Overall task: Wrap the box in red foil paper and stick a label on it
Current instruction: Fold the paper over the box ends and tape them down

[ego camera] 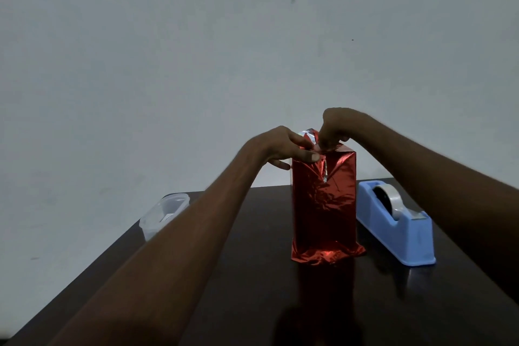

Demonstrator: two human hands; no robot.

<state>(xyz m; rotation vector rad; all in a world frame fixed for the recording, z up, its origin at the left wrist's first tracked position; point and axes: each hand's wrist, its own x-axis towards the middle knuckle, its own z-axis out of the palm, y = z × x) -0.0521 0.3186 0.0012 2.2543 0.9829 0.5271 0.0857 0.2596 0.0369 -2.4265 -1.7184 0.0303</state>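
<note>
Both hands pinch the red foil [323, 205] closed atop the upright box, left hand [280, 149] steadying, right hand [332, 132] folding, tape dispenser [398, 222] ready at 3 o'clock on the tabletop [252, 289].

From my feed this looks like a plain room in a home or small office, though I can't tell which. I see a dark brown wooden table [252, 303] pushed against a bare, unpainted-looking grey-white wall [196, 50] with a few small marks. On the table sit a blue desktop tape dispenser [404, 236] with a roll of clear tape, and a clear plastic container [160, 213] at the left edge. The light is dim.
</note>
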